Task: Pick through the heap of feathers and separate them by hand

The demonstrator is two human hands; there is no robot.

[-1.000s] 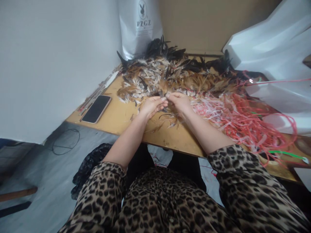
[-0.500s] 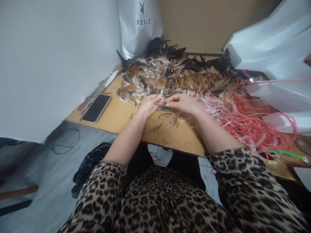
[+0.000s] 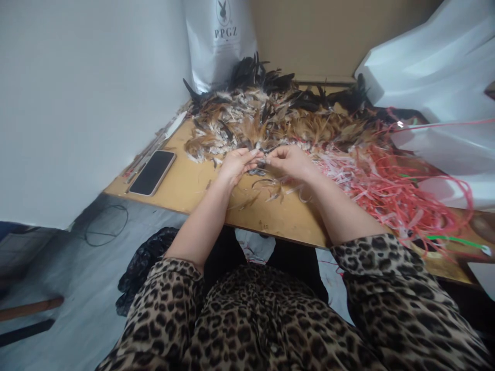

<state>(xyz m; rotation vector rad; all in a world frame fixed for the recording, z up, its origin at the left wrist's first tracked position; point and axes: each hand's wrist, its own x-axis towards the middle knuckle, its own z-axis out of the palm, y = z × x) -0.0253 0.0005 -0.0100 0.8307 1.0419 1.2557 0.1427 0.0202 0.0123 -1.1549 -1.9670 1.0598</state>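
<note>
My left hand (image 3: 240,164) is closed in a pinch above the table, with a small dark feather (image 3: 260,163) at its fingertips. Close beside it on the right, my right hand (image 3: 288,159) also pinches, its thumb and forefinger meeting at the feather's edge. Whatever sits between those right fingertips is too small to make out. Just beyond both hands spreads a large pile of feathers (image 3: 247,111), brown, white and black. Loose wisps of feather (image 3: 275,190) lie on the tabletop nearer to me.
On the wooden table (image 3: 193,190) a phone (image 3: 152,173) lies at the left. A tangle of red and pink plastic strips (image 3: 390,188) fills the right side, with a green strip (image 3: 456,242). A printed white bag (image 3: 222,51) stands behind; white sheeting (image 3: 433,67) hangs at right.
The fingertips of both hands have shifted slightly against each other, my right hand drawing back a little to the right. The camera view has moved a touch. The pile looks the same.
</note>
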